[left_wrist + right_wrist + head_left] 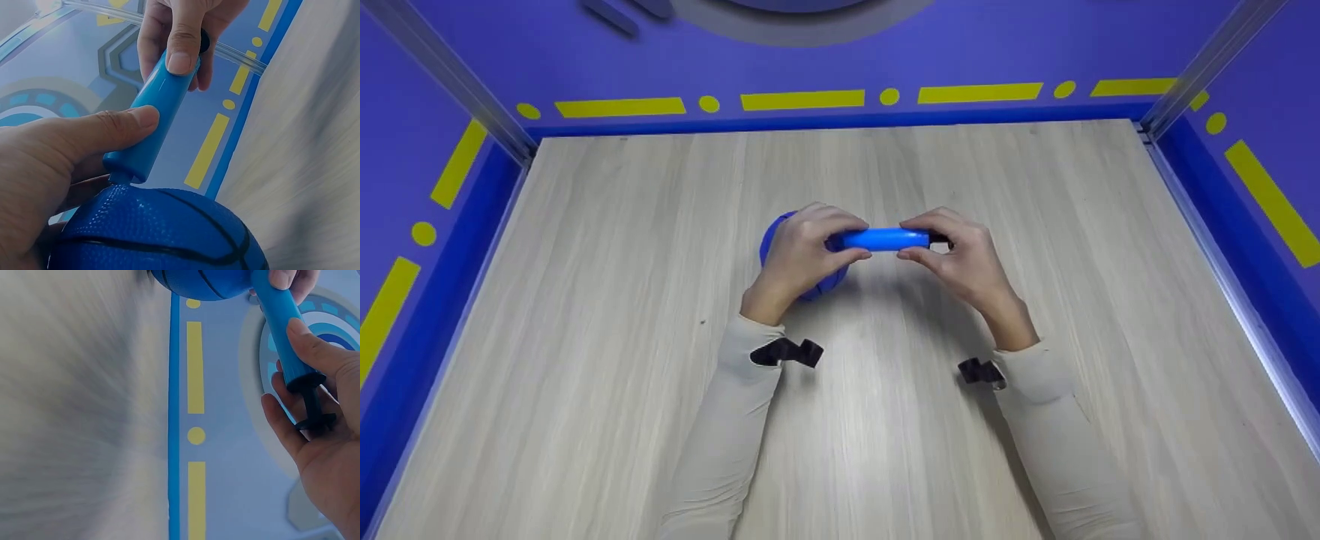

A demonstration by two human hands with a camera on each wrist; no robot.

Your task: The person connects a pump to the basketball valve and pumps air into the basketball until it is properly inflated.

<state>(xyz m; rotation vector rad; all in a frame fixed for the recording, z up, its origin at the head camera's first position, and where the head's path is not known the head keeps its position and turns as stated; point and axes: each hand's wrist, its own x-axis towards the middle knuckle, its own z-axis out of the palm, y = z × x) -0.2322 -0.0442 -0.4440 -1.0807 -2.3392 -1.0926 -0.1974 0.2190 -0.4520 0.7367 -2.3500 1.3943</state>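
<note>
A blue hand pump [885, 239] lies level between the two hands in the head view. The left hand [799, 255] pinches its front end between thumb and fingers. At the other end, the right hand [964, 262] grips the barrel, beside the black plunger handle [316, 422], which sticks out a little way toward the palm. A blue ball with black seam lines, like a small basketball [163, 230], sits right at the pump's front end. Seen from the head, the left hand covers most of the ball [831, 283]. The joint between pump and ball is mostly hidden.
Below the hands is a wood-grain table [607, 337]. Blue panels with yellow stripes [802, 100] rise behind it and at both sides, with metal corner posts [457, 82]. A black camera mount [787, 352] sits on each sleeved wrist.
</note>
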